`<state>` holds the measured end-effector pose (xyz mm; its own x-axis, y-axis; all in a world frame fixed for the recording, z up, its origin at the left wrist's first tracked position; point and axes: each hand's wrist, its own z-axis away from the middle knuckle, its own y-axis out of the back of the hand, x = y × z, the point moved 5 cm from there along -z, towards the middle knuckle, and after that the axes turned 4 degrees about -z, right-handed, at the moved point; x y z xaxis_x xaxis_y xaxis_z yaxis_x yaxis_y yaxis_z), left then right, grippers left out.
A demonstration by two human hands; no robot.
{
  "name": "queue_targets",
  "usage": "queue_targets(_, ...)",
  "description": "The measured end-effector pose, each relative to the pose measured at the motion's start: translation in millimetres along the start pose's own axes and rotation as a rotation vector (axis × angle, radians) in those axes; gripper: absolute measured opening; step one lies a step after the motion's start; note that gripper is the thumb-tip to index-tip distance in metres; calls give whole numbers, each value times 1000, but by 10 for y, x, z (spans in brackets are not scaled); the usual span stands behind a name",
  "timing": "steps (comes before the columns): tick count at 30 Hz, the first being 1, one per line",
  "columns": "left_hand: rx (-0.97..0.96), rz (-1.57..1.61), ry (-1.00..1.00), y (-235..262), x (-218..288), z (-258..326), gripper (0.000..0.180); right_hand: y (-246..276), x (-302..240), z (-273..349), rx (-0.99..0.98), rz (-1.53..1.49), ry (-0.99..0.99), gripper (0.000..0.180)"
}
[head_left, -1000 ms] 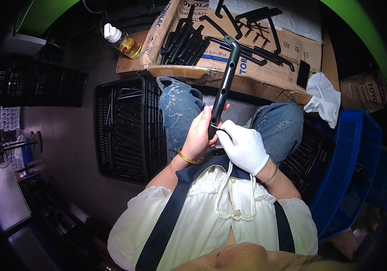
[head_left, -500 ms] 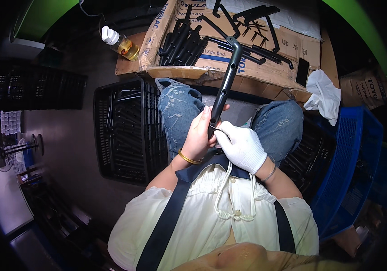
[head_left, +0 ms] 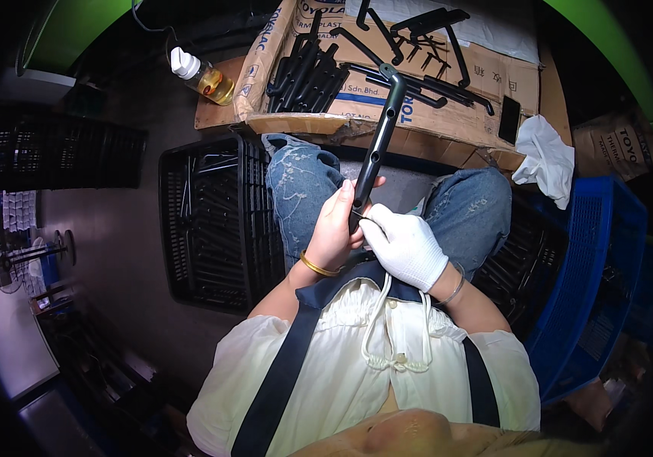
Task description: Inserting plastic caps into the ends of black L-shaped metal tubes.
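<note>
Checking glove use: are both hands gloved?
No, only the right hand wears a white glove; the left hand on the black part is bare.

both hands grip long black plastic bar (head_left: 376, 152) over lap.

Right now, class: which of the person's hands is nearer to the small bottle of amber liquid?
Left. The left hand grips the long black part on the bottle's side; the gloved right hand sits farther off.

Cream shirt, dark straps, ripped jeans, one white glove, perhaps cotton.
</note>
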<state>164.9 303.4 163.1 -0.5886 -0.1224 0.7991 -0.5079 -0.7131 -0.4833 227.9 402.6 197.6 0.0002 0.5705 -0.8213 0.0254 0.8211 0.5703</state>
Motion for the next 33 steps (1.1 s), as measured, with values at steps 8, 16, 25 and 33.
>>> queue_targets(8, 52, 17, 6, 25, -61, -9, 54, -28, -3, -5, 51, -2, -20, 14)
queue_targets(16, 48, 15, -6, 20, -59, -27, 53, 1, -15, -13, 25, 36, -46, 16)
queue_targets(25, 142, -9, -101, -7, -36, -28, 49, -47, 1, -6, 80, 18, -2, 14)
queue_targets(33, 195, -127, -110, -5, -19, -29, 46, -9, -13, -15, 21, 70, -71, 15)
